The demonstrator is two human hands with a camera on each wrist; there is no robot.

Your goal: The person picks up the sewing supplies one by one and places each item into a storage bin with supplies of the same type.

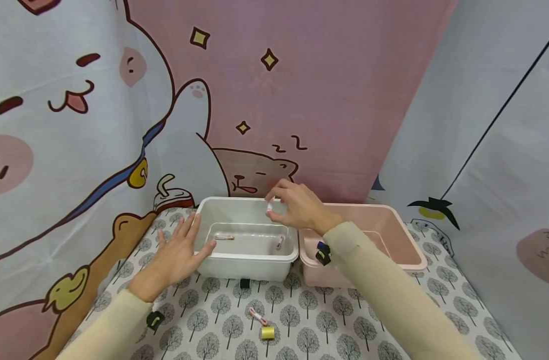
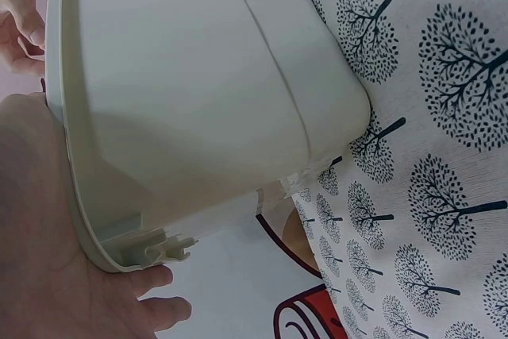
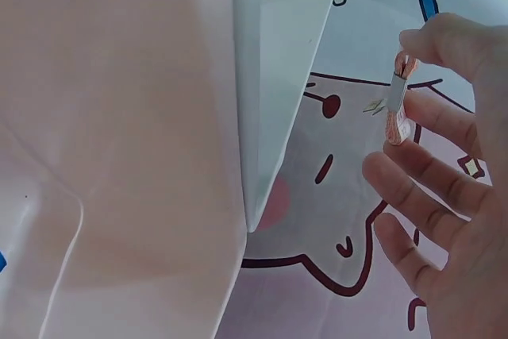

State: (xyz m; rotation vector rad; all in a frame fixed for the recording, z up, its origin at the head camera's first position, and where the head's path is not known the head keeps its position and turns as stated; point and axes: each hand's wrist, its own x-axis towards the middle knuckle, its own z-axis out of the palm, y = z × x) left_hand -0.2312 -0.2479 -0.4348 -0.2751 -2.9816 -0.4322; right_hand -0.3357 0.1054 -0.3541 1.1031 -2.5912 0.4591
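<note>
My right hand (image 1: pixel 301 205) pinches a small pink-orange skein of embroidery floss (image 3: pixel 398 101) with a pale paper band, between thumb and fingers. It is held above the right back part of a white plastic bin (image 1: pixel 247 258). My left hand (image 1: pixel 177 252) lies at that bin's left rim, fingers extended and thumb reaching over the front corner; in the left wrist view the palm is against the rim. Inside the bin lie two small floss skeins, one skein (image 1: pixel 224 237) to the left and another skein (image 1: pixel 280 242) to the right.
A pink bin (image 1: pixel 364 269) stands right beside the white one, under my right forearm. Nearer me on the tree-print cloth (image 1: pixel 207 327) are a pink-and-white skein (image 1: pixel 258 316) and a yellow spool (image 1: pixel 267 332). A small black block (image 1: pixel 245 283) sits before the white bin. A cartoon-print curtain (image 1: pixel 337 100) hangs behind.
</note>
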